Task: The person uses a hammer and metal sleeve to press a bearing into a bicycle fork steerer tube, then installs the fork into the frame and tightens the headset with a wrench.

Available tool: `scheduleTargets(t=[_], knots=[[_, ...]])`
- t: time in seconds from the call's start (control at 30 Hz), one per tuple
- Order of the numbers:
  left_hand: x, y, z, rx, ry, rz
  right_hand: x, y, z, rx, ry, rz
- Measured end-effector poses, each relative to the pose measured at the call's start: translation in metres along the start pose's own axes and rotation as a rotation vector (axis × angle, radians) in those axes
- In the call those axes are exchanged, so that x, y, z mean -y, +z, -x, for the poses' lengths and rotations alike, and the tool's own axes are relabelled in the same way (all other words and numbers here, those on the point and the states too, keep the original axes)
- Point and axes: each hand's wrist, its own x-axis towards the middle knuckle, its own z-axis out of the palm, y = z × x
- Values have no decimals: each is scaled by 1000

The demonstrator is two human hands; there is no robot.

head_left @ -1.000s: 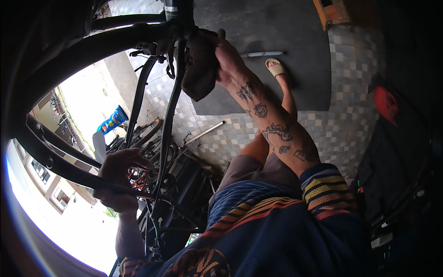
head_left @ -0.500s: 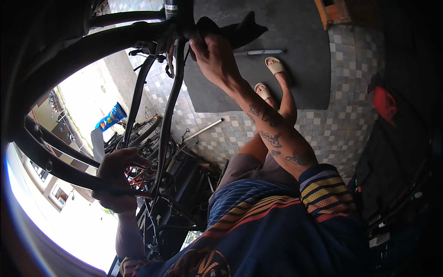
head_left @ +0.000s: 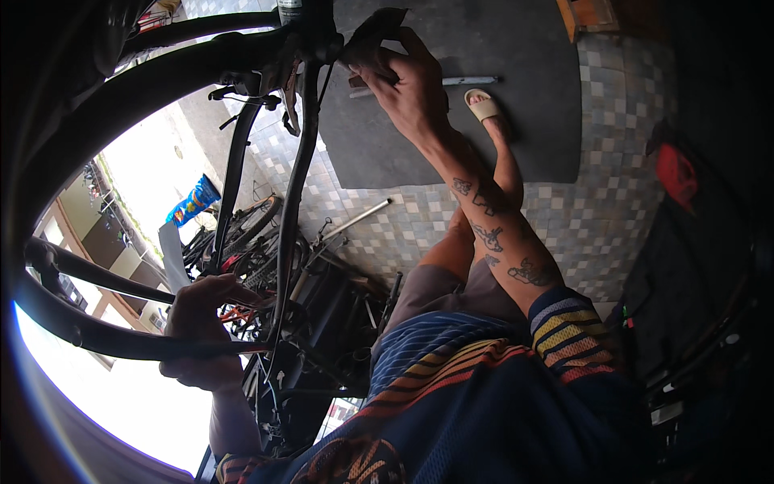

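Observation:
A black bicycle frame [head_left: 218,58] fills the left side, its thin tubes running down toward me. My left hand [head_left: 197,310] is wrapped round one of the lower tubes [head_left: 121,343], thumb side and palm on either side of it. At the top, beside the frame's joint [head_left: 322,50], my right hand [head_left: 413,90] pinches a dark cloth [head_left: 377,34] between its bent fingers. The cloth lies close to the joint; whether it touches is hard to tell. A brake caliper [head_left: 242,93] sits on the frame to the left of that hand.
A grey mat [head_left: 516,153] covers part of the tiled floor, with a metal tube [head_left: 472,80] lying on it. Several bicycles [head_left: 250,234] crowd the left behind the frame. A blue packet [head_left: 193,202] is near them. A wooden piece of furniture [head_left: 592,18] stands top right, a red item [head_left: 676,173] below.
My right hand has drawn back to the right from the frame's joint with the cloth. The frame has shifted slightly; my left hand keeps its grip. One slippered foot is now hidden behind my arm.

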Motion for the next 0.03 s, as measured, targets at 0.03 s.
scheduleTargets(t=[0.03], knots=[[0,2,-2,-1,-1,3,-7,1,-5,80,-38,96]])
